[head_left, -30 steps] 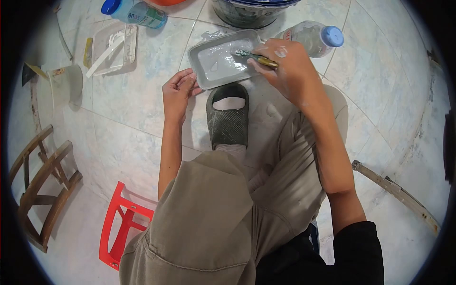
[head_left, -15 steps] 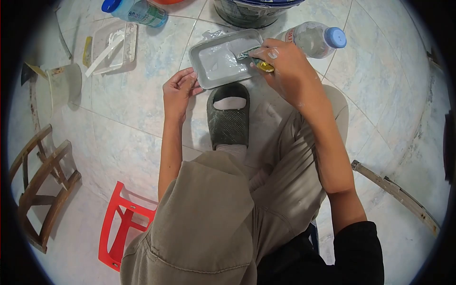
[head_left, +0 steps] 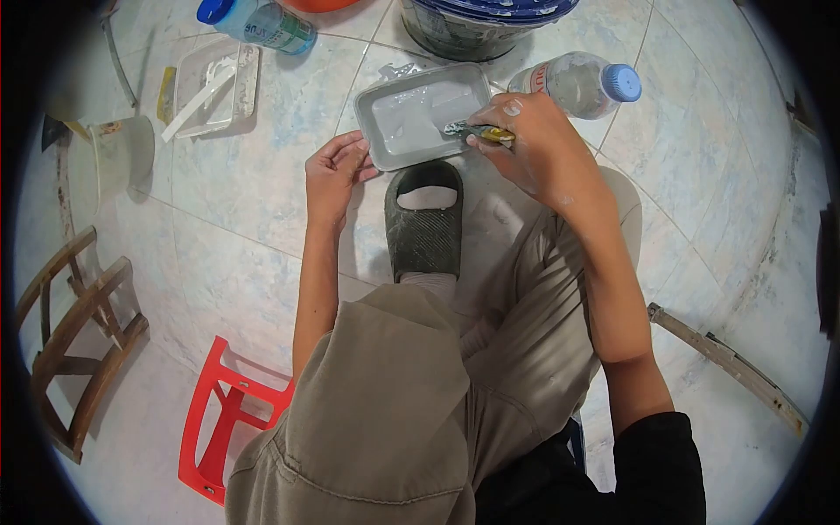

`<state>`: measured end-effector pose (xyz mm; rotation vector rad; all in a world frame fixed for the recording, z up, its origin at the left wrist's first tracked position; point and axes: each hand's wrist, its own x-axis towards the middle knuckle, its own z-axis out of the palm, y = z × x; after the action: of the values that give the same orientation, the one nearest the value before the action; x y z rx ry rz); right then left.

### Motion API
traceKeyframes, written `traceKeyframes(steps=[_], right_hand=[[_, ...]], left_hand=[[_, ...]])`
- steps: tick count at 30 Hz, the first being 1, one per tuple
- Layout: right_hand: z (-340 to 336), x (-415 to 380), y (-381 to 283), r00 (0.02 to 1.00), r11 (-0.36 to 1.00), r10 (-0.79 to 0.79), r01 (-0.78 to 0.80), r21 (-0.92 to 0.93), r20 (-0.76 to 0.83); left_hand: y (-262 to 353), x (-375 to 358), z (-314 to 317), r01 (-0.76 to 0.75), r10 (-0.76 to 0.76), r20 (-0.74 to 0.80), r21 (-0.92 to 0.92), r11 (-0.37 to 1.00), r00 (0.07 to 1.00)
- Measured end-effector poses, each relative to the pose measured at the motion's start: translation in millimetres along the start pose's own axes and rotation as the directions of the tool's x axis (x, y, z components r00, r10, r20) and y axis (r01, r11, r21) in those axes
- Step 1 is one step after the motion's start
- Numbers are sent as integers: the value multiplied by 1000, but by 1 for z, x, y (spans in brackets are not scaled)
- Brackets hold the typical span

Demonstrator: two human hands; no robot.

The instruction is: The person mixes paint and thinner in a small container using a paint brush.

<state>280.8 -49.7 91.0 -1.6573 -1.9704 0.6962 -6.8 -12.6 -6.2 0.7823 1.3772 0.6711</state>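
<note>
Closest in, olive-beige trousers [head_left: 376,394] are filling the lower view, a red plastic furniture piece [head_left: 196,420] standing to their left. Ahead, a dark slide sandal [head_left: 425,241] is sitting on the tiled floor, toe pointing at a grey tray [head_left: 367,127]. Tray is lying on the floor just beyond the toe, slightly askew, holding pale grey, wet-looking paint [head_left: 407,122]. Left hand [head_left: 337,171] is pinching the tray's near-left corner between thumb and fingers; right hand [head_left: 538,144] is closing around a short paint-smeared brush [head_left: 499,136], its coated end hanging over the tray's right side. Bristles too small to make out. Risks, judging from here: tray could be tipping or skidding if the brush is pressing hard on the right while only one corner is being held; sandal toe could be nudging it, being so near; a loaded brush could be dripping past the right rim; a knuckle could be knocking the blue-capped clear bottle [head_left: 577,83], lying just beyond the right hand. Further off, a shallow plastic tub [head_left: 251,96] is holding a white stick [head_left: 199,103], a blue-capped bottle [head_left: 284,33] is lying up left, and a blue-rimmed bucket [head_left: 472,37] is standing behind the tray.
</note>
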Motion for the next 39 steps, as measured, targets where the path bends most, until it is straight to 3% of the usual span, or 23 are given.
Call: traceKeyframes(steps=[3,6,9,39], right_hand=[[-6,6,-4,982,995,103,-102,-19,155],[-4,4,-3,990,997,77,-76,-16,119],[-6,8,-3,977,994,110,-109,-21,181],[-4,4,3,992,1000,25,-23,-18,125]], left_hand=[[-1,0,-1,-6,6,0,4,1000,1000],[-1,0,0,6,-6,2,6,1000,1000],[-2,1,-1,-1,1,-1,11,1000,1000],[-3,1,-2,10,-10,3,2,1000,1000]])
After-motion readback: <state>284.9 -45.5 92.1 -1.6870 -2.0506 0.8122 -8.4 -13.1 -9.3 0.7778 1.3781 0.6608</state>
